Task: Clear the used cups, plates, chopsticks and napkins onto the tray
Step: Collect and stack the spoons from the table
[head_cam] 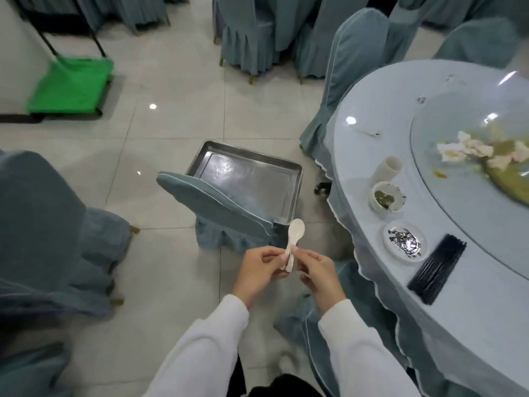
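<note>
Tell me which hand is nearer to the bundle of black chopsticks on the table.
Right. The right hand pinches the white spoons off the table's edge, to the left of the black chopsticks. The left hand holds the same spoons from the far side, farther from them.

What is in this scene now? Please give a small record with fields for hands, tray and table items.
left hand: grips the handles of the white spoons
right hand: pinches the same spoons
tray: metal, bare, resting on a covered chair seat
cup: lying on its side on the table
bowl: upright, with green leftovers
small plate: holds dark scraps
chopsticks: black bundle beside the plate
</note>
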A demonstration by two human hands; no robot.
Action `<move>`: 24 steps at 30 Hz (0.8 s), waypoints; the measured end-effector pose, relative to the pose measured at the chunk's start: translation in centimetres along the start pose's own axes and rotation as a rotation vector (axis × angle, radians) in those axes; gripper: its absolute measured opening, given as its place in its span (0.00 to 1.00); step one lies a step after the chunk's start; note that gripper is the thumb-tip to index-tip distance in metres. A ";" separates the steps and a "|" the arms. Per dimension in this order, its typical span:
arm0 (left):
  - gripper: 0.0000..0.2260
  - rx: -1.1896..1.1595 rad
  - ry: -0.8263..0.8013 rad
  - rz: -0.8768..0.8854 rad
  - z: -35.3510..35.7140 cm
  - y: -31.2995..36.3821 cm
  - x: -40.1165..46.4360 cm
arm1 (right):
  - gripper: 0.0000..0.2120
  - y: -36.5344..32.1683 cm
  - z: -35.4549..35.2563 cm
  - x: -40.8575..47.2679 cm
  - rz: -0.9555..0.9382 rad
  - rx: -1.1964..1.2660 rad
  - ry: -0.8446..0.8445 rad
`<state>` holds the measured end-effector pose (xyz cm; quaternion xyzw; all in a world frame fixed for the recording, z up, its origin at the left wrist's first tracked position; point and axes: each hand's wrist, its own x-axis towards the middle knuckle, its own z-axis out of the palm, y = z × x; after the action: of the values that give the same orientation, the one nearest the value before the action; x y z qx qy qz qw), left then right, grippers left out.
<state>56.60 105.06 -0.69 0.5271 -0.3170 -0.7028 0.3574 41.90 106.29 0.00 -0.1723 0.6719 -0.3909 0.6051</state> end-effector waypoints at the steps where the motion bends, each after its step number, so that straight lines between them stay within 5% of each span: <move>1: 0.06 0.030 -0.022 0.021 -0.7 0.8 1.0 | 0.06 -0.6 0.9 0.3 -0.018 0.007 0.019; 10: 0.09 -0.075 -0.207 -0.076 -2.6 7.1 7.5 | 0.08 -6.3 5.5 3.4 -0.137 0.164 0.116; 24: 0.20 -0.173 -0.220 -0.227 2.8 12.3 20.0 | 0.08 -15.4 2.9 13.2 -0.202 0.107 0.155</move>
<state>52.14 81.87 -0.15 0.4468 -0.2313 -0.8166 0.2830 38.18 86.23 2.46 -0.1758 0.6741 -0.4972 0.5172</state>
